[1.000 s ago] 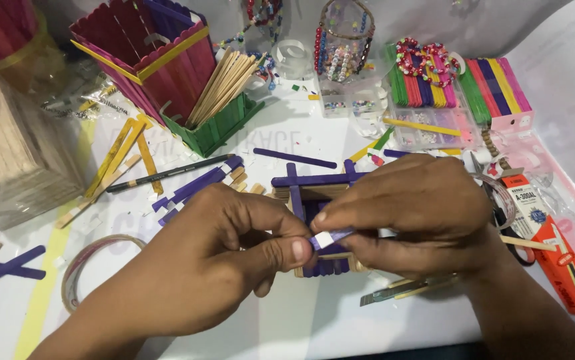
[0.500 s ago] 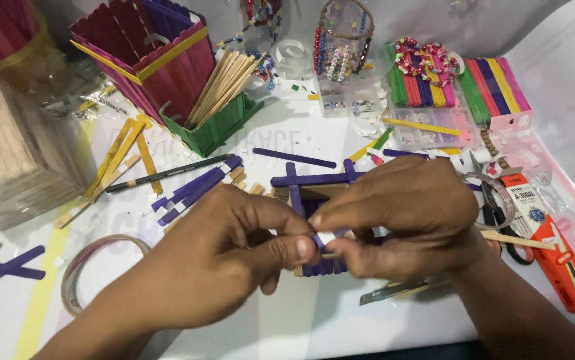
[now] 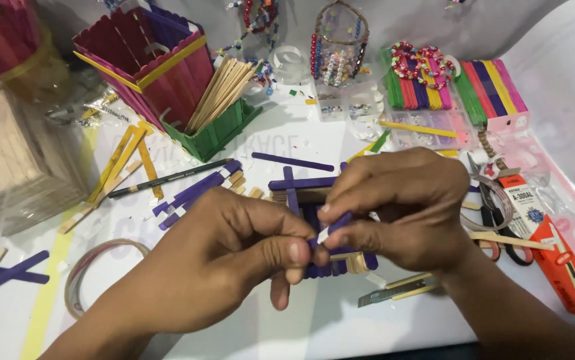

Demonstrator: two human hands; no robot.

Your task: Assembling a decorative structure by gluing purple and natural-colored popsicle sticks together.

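Observation:
My left hand and my right hand meet over the table's middle. Between their fingertips they pinch one short purple craft stick with a small white strip on its near end. Directly below lies a purple stick frame, built of crossed purple sticks on plain wooden ones; my hands hide most of it. Loose purple sticks lie just left of the frame.
A red and purple stick box and a green holder of plain sticks stand at the back left. Bead trays and coloured stick packs sit at the back right. A tape roll, a pencil, a cutter, scissors and an orange box lie about.
The purple stick has tilted from level to slanting, its far end up toward my right hand. My right hand has shifted slightly up and back; my left fingers have curled lower.

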